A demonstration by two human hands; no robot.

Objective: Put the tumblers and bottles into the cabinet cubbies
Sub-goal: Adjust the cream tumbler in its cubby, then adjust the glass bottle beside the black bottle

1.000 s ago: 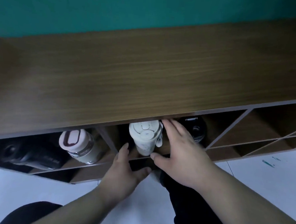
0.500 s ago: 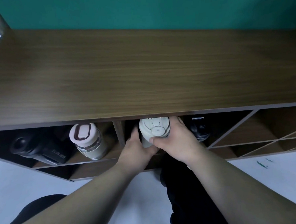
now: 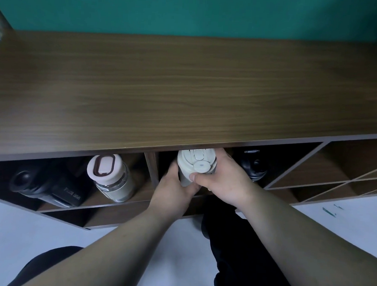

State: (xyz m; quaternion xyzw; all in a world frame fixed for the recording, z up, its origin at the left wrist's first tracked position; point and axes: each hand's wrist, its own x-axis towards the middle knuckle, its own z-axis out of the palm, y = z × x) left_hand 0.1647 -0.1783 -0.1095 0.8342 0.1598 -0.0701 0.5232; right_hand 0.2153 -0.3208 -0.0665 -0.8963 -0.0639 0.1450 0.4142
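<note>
Head view, looking down over the cabinet (image 3: pixel 185 94), whose wide wood-grain top overhangs the cubbies and hides their upper and rear parts. In the left cubby lie a black sport bottle (image 3: pixel 47 184) (lettering on its side) and, just beside it to the right, a clear tumbler (image 3: pixel 111 177) with a pale pink lid ringed in dark brown; both lie with their lids toward the viewer. A vertical divider (image 3: pixel 152 169) separates them from the middle cubby. At the right of that cubby a black bottle (image 3: pixel 253 166) sits in shadow, close behind the right hand (image 3: pixel 225 179). Further right, slanted partitions (image 3: pixel 295 166) form diamond-shaped cubbies. A pale floor (image 3: pixel 343 218) and dark trouser legs show below.

The cream tumbler (image 3: pixel 194 165) lies at the mouth of the middle cubby, its long axis running into the cabinet and tilted, lid end toward the viewer. Its lid is off-white with a flip cap and a round button (a small blue dot at the centre); most of the body is hidden.

Both hands close around it: the left hand (image 3: pixel 172 185) cups the body from the left and beneath, the right hand wraps the lid end with the thumb across the front.
</note>
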